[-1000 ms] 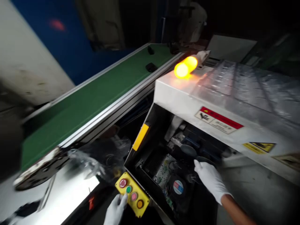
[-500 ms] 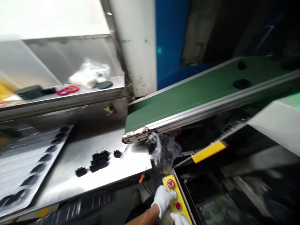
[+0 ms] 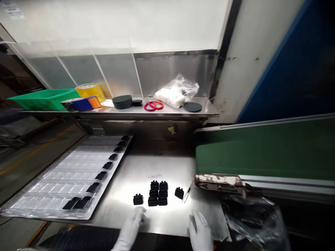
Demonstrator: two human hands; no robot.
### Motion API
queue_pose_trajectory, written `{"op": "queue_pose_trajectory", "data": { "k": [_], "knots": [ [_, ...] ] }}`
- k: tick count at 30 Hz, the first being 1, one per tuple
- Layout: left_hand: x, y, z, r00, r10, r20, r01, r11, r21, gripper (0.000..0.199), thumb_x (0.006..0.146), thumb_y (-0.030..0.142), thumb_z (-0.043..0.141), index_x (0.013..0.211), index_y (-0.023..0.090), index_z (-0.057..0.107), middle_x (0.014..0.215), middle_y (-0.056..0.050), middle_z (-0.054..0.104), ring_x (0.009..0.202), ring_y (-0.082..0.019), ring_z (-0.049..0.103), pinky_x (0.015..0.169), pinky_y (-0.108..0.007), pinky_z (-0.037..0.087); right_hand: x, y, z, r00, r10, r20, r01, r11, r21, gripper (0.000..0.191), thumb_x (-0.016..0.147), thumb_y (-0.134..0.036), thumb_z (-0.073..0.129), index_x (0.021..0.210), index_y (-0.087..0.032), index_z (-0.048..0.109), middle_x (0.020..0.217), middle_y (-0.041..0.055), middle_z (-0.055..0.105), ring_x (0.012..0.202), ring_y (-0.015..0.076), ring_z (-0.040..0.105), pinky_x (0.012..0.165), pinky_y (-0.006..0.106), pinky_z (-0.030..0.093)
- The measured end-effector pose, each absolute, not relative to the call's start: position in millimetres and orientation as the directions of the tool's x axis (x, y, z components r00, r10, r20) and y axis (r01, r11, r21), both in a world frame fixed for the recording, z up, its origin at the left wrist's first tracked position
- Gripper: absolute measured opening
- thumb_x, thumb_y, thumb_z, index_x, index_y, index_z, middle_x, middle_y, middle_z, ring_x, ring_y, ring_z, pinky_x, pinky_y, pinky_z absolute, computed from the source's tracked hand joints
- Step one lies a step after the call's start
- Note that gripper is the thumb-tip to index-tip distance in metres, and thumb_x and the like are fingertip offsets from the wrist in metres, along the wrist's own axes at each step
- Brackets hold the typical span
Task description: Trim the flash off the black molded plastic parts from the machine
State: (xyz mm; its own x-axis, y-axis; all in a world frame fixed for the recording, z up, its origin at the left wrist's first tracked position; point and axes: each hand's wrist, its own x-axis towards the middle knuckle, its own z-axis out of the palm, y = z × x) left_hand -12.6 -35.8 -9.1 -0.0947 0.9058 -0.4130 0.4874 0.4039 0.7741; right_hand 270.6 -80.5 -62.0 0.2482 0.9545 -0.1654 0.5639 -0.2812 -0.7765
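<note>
My left hand (image 3: 134, 221), in a white glove, is over the front of the steel table (image 3: 125, 181), just below a single black part (image 3: 138, 199). Its fingers are curled and blurred, so any hold is unclear. My right hand (image 3: 201, 230), also gloved in white, is at the table's front edge, with thumb and fingers apart and nothing between them. Several black parts (image 3: 158, 193) stand in a block between the hands. Another black part (image 3: 179, 192) lies to the right, beside a thin metal tool (image 3: 186, 195).
At left lies a clear plastic tray (image 3: 52, 188) with black parts along its right side. Behind, a shelf (image 3: 167, 109) holds a green bin (image 3: 49, 99), black discs (image 3: 122, 101), red rings (image 3: 154, 105) and a bag (image 3: 175, 94). A green conveyor (image 3: 264, 151) stands at right.
The view has swung left, from the conveyor to the table and tray. My hands have left the yellow control box, which is out of view, and are now at the table's front.
</note>
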Motion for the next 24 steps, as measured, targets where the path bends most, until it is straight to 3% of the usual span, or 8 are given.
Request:
{"op": "queue_pose_trajectory", "data": {
  "k": [5, 10, 14, 16, 18, 20, 22, 24],
  "knots": [
    [-100, 15, -23, -0.182, 0.904, -0.386, 0.525, 0.421, 0.739, 0.073, 0.071, 0.037, 0.060, 0.137, 0.008, 0.048, 0.142, -0.020, 0.054, 0.132, -0.034, 0.053, 0.110, -0.042, 0.042, 221, 6, -80, 0.252, 0.956, -0.151, 0.597, -0.277, -0.753, 0.063, 0.088, -0.024, 0.051, 0.149, -0.010, 0.047, 0.154, 0.0185, 0.044, 0.150, 0.0352, 0.027, 0.122, 0.052, 0.024],
    [-92, 31, -44, -0.041, 0.924, -0.381, 0.460, 0.356, 0.814, 0.075, 0.063, 0.026, 0.070, 0.136, 0.014, 0.059, 0.138, -0.013, 0.060, 0.134, -0.030, 0.051, 0.121, -0.039, 0.030, 210, 24, -73, 0.256, 0.949, -0.186, 0.530, -0.299, -0.793, 0.056, 0.081, -0.022, 0.057, 0.135, -0.008, 0.061, 0.139, 0.0197, 0.058, 0.139, 0.0379, 0.043, 0.123, 0.051, 0.023],
    [-84, 36, -39, -0.023, 0.884, -0.468, 0.280, 0.455, 0.845, 0.064, 0.067, 0.021, 0.065, 0.129, 0.010, 0.061, 0.126, -0.016, 0.066, 0.117, -0.031, 0.061, 0.109, -0.044, 0.043, 203, -3, -55, 0.298, 0.911, -0.286, 0.318, -0.377, -0.870, 0.068, 0.089, -0.040, 0.055, 0.149, -0.012, 0.039, 0.144, 0.0169, 0.055, 0.136, 0.0309, 0.050, 0.118, 0.046, 0.037],
    [-82, 35, -23, 0.033, 0.872, -0.488, 0.156, 0.478, 0.864, 0.049, 0.070, 0.023, 0.068, 0.118, 0.012, 0.063, 0.117, -0.013, 0.068, 0.113, -0.029, 0.062, 0.103, -0.040, 0.047, 198, -25, -45, 0.299, 0.898, -0.323, 0.214, -0.393, -0.894, 0.072, 0.090, -0.047, 0.055, 0.150, -0.017, 0.031, 0.139, 0.0163, 0.058, 0.127, 0.0286, 0.058, 0.107, 0.044, 0.049],
    [-78, 29, -1, 0.122, 0.855, -0.503, 0.020, 0.505, 0.863, 0.040, 0.072, 0.029, 0.074, 0.108, 0.016, 0.063, 0.112, -0.009, 0.067, 0.110, -0.026, 0.061, 0.097, -0.035, 0.050, 193, -47, -31, 0.265, 0.887, -0.379, 0.088, -0.413, -0.906, 0.073, 0.086, -0.055, 0.061, 0.143, -0.018, 0.035, 0.127, 0.0173, 0.064, 0.100, 0.0277, 0.069, 0.076, 0.039, 0.060],
    [-69, 17, 22, 0.236, 0.805, -0.545, -0.096, 0.577, 0.811, 0.044, 0.072, 0.033, 0.077, 0.110, 0.018, 0.061, 0.109, -0.007, 0.063, 0.099, -0.022, 0.064, 0.082, -0.032, 0.054, 190, -65, -12, 0.159, 0.862, -0.481, -0.074, -0.476, -0.876, 0.079, 0.078, -0.064, 0.070, 0.135, -0.018, 0.041, 0.106, 0.0148, 0.068, 0.062, 0.0178, 0.063, 0.043, 0.026, 0.043],
    [-57, 4, 42, 0.353, 0.724, -0.593, -0.149, 0.669, 0.728, 0.048, 0.072, 0.032, 0.077, 0.115, 0.020, 0.059, 0.106, -0.006, 0.061, 0.083, -0.019, 0.065, 0.064, -0.027, 0.053, 189, -75, 12, 0.015, 0.816, -0.577, -0.204, -0.563, -0.801, 0.086, 0.071, -0.068, 0.075, 0.131, -0.016, 0.043, 0.083, 0.0062, 0.066, 0.041, 0.0056, 0.043, 0.037, 0.018, 0.022],
    [-42, -9, 59, 0.446, 0.664, -0.600, -0.163, 0.720, 0.675, 0.051, 0.070, 0.030, 0.080, 0.116, 0.019, 0.061, 0.104, -0.007, 0.061, 0.072, -0.017, 0.065, 0.055, -0.025, 0.051, 189, -80, 38, -0.063, 0.773, -0.631, -0.230, -0.626, -0.745, 0.084, 0.072, -0.063, 0.077, 0.132, -0.014, 0.044, 0.071, -0.0011, 0.059, 0.038, 0.0011, 0.033, 0.038, 0.017, 0.015]
  ]
}}
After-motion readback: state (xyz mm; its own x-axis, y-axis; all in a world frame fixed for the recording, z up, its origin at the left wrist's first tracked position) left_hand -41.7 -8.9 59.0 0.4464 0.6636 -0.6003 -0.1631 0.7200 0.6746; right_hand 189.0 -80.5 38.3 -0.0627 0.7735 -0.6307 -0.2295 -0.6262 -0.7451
